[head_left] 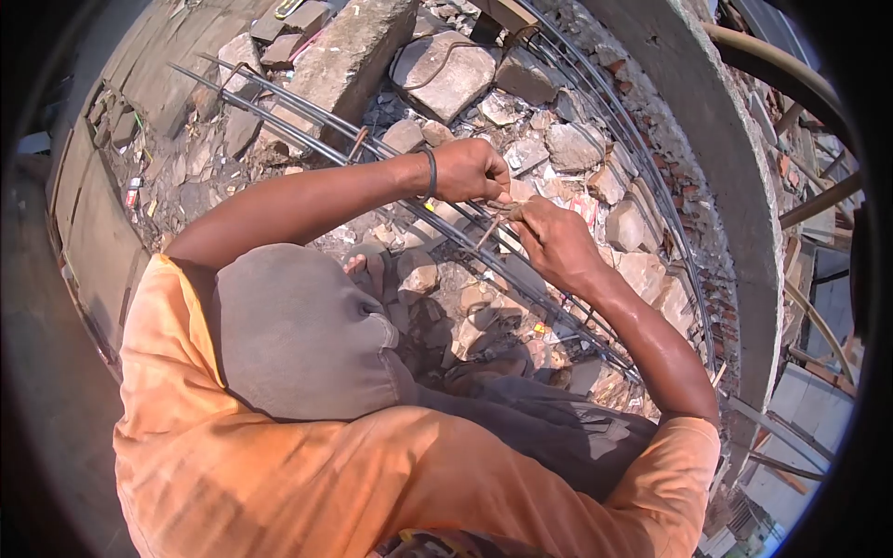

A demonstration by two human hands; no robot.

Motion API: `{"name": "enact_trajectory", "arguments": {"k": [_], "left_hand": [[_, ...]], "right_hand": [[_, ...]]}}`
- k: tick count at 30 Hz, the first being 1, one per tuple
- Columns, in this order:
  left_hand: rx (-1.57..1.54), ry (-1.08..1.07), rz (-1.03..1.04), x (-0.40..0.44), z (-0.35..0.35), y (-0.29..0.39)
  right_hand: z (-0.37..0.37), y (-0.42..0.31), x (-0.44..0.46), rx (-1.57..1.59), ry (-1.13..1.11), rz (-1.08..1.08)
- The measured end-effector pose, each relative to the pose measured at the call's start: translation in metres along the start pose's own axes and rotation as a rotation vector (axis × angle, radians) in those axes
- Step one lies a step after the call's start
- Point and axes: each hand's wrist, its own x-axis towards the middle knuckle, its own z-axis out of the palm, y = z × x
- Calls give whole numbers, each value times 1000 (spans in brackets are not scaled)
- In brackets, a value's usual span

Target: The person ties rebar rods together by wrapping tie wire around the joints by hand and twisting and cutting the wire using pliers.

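Note:
A cage of long steel reinforcing bars [307, 110] slants across the rubble in front of my bent legs. Rusty stirrups [487, 232] cross it at intervals. Above the cage, my left hand [470, 171], with a black band at the wrist, is closed in a pinch; whatever lies between its fingers is hidden. Close beside it, my right hand [558, 240] is closed, thumb and fingers pressed at the upper end of a rusty stirrup. The fingertips of both hands nearly meet there.
Broken concrete chunks [445, 74] and a long concrete block [349, 65] lie beyond the bars. More curved steel bars [642, 149] run along a concrete wall [716, 139] at the right. My foot [372, 268] is among stones beneath the cage.

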Motion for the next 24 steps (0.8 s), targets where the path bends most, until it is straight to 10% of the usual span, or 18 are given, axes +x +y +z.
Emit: {"name": "enact_trajectory", "arguments": {"k": [10, 18, 24], "left_hand": [[27, 9, -52, -13, 11, 5], [58, 29, -267, -7, 13, 13], [-11, 18, -259, -9, 13, 20]], "right_hand": [[-16, 18, 28, -146, 33, -332], [-25, 35, 55, 309, -138, -132], [-12, 73, 63, 1051, -462, 404]]}}
